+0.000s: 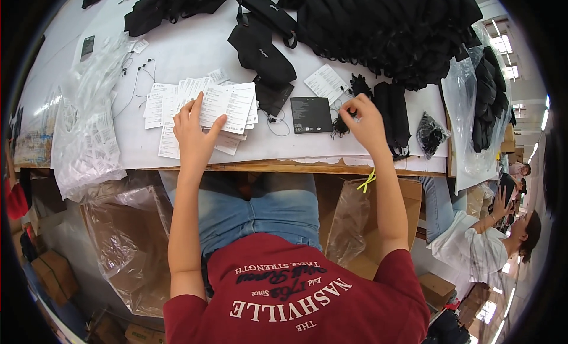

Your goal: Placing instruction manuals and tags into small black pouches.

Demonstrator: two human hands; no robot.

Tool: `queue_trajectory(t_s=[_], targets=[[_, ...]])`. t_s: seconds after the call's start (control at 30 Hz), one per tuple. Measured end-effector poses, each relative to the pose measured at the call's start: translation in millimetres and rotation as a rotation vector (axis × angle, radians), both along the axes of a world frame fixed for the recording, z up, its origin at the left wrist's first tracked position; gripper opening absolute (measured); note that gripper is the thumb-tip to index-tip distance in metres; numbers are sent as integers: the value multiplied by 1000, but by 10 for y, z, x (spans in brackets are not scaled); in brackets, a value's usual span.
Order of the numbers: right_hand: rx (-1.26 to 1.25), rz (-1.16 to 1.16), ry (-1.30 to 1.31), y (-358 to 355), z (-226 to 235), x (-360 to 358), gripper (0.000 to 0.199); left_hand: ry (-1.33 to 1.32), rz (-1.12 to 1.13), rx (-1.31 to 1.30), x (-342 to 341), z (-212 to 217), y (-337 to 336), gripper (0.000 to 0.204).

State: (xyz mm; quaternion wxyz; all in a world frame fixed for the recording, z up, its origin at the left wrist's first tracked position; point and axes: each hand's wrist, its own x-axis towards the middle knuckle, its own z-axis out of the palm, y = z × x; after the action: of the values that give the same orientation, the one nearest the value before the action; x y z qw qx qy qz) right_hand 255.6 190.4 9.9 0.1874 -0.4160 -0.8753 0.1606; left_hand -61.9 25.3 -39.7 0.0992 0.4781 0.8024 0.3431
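My left hand (192,131) rests spread, released, on the white card pile (229,106). Right of the pile, my right hand (367,125) pinches beside the black cord bundle (340,128); whether it grasps a strand, I cannot tell. Completion is unclear; many piled cards appear left.

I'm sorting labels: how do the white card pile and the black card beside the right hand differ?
The white card pile has many overlapping cards; the black card lies singly. The pile carries dark print; the card, pale print. Both lie on the table.
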Motion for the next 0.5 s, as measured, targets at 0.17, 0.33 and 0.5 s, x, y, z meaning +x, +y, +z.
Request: queue_trajectory(t_s=[0.17,0.33,0.5], targets=[[225,-181,402,59,455,-6,5,109,16,105,55,121,-2,59],[462,-339,757,53,716,140,6,-159,-45,28,46,430,-21,18],[-408,77,1042,-411,825,-104,5,-579,-221,43,195,710,-258,13]])
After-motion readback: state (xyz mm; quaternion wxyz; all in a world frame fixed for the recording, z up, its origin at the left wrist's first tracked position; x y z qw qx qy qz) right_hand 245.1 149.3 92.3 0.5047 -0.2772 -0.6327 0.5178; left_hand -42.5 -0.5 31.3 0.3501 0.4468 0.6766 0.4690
